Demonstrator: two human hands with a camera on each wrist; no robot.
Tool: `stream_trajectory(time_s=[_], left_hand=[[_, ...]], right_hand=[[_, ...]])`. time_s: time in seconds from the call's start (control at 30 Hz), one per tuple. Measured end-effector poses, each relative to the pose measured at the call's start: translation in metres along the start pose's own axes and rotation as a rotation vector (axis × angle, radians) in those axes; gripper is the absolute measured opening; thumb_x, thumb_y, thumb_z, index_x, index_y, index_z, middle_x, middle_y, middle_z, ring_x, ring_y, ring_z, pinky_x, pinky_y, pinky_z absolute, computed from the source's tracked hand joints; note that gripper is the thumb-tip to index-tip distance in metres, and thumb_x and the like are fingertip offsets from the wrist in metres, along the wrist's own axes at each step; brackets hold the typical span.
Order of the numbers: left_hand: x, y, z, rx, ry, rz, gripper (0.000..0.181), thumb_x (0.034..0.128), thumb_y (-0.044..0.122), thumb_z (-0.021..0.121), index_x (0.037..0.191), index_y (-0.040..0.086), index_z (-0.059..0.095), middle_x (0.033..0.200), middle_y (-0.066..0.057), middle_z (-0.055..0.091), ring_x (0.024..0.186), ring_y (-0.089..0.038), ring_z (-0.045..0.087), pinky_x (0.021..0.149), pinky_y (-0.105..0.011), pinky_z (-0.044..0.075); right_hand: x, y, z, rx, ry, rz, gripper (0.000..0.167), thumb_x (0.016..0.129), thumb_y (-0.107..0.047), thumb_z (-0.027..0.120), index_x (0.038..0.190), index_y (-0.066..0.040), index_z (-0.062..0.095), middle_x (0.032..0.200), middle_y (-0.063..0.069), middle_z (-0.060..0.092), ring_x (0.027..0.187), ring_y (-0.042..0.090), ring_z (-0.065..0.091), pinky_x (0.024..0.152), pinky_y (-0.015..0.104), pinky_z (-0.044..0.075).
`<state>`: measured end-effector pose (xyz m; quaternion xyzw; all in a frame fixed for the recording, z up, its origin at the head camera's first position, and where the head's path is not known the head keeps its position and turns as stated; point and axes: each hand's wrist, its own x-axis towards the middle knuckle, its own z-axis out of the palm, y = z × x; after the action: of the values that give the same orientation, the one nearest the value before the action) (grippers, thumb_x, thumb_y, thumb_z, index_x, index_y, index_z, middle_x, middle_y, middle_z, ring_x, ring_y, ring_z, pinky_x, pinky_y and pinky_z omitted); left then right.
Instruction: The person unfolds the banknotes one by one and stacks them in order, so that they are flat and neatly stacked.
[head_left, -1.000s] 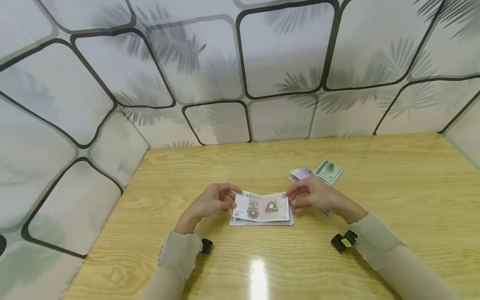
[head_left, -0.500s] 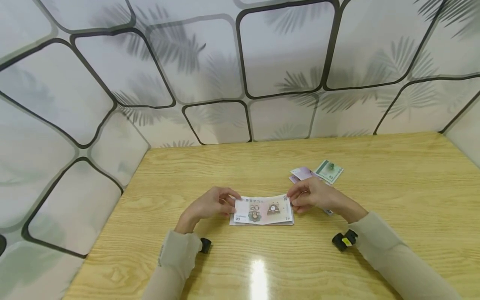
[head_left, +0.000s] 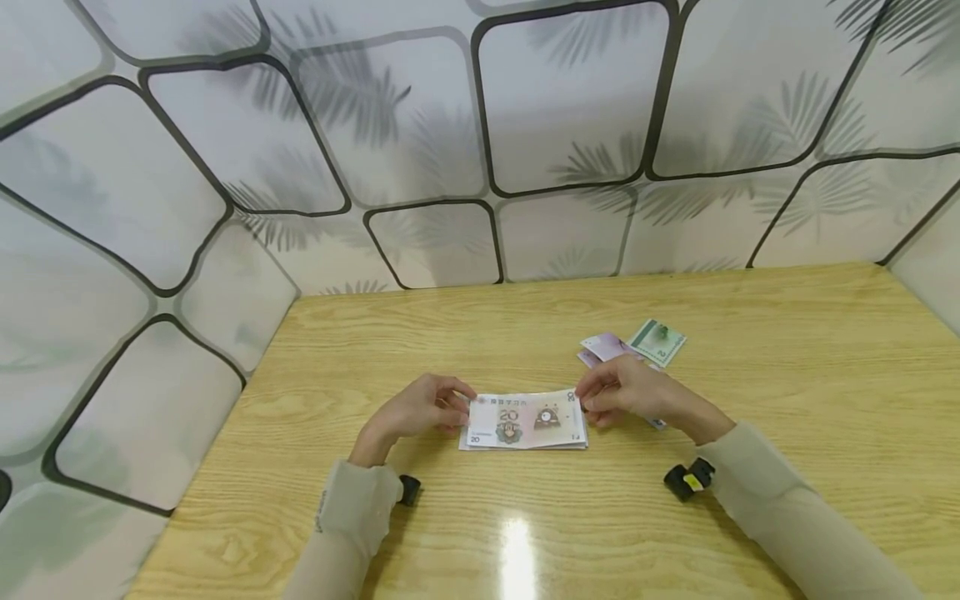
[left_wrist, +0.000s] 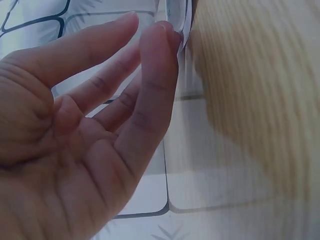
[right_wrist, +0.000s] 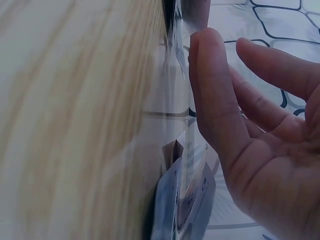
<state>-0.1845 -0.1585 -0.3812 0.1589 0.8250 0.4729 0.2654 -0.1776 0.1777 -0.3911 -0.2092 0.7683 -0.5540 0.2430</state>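
Observation:
A white and pink 20 note (head_left: pixel 525 421) lies over other notes in a small stack on the table, and a strip of a lower note (head_left: pixel 525 447) shows along its front edge. At the stack's left end, the left hand (head_left: pixel 420 410) has its fingertips close against the edge. In the left wrist view its fingers (left_wrist: pixel 155 85) are bent softly, the thumb apart. The right hand (head_left: pixel 633 396) touches or nearly touches the right end. In the right wrist view its fingers (right_wrist: pixel 215 85) are nearly straight, with the thumb separate.
Behind the right hand lie a folded purple note (head_left: pixel 604 344) and a green note (head_left: pixel 658 343), partly overlapping. The wooden table (head_left: pixel 360 342) meets a patterned wall covering (head_left: pixel 435 242) at the back and left.
The 20 note has come down and nearer, and lies flatter on the stack. Both hands have lowered slightly with it, and the left fingertips have drawn back a little.

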Motion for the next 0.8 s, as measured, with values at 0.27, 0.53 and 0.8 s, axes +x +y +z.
stream_trajectory(time_s=[0.27,0.53,0.8], left_hand=[[-0.0013,-0.0004,-0.003,0.005,0.044,-0.041,0.029,0.0938,-0.01,0.063,0.123,-0.012,0.062,0.092,-0.014,0.067,0.076,-0.018,0.066,0.071,-0.031,0.061],[-0.0024,0.0027,-0.0024,-0.011,0.052,-0.079,0.03,0.0944,-0.008,0.064,0.124,-0.011,0.062,0.094,-0.016,0.067,0.078,-0.019,0.067,0.071,-0.032,0.062],[-0.0034,0.0035,-0.0011,-0.041,0.06,-0.086,0.03,0.0965,-0.005,0.063,0.126,-0.01,0.061,0.094,-0.016,0.066,0.082,-0.02,0.07,0.071,-0.033,0.062]], right_hand=[[-0.0001,0.0002,0.001,0.012,-0.023,0.042,0.022,0.096,0.007,0.059,0.113,0.022,0.06,0.087,0.011,0.067,0.078,0.018,0.066,0.069,0.031,0.062],[-0.0019,-0.0018,0.0023,0.016,-0.027,0.062,0.024,0.098,0.006,0.058,0.115,0.022,0.058,0.091,0.014,0.067,0.081,0.019,0.065,0.072,0.032,0.063],[-0.0026,-0.0044,0.0034,0.018,-0.018,0.081,0.026,0.098,0.003,0.061,0.117,0.021,0.058,0.098,0.015,0.07,0.089,0.022,0.069,0.075,0.033,0.062]])
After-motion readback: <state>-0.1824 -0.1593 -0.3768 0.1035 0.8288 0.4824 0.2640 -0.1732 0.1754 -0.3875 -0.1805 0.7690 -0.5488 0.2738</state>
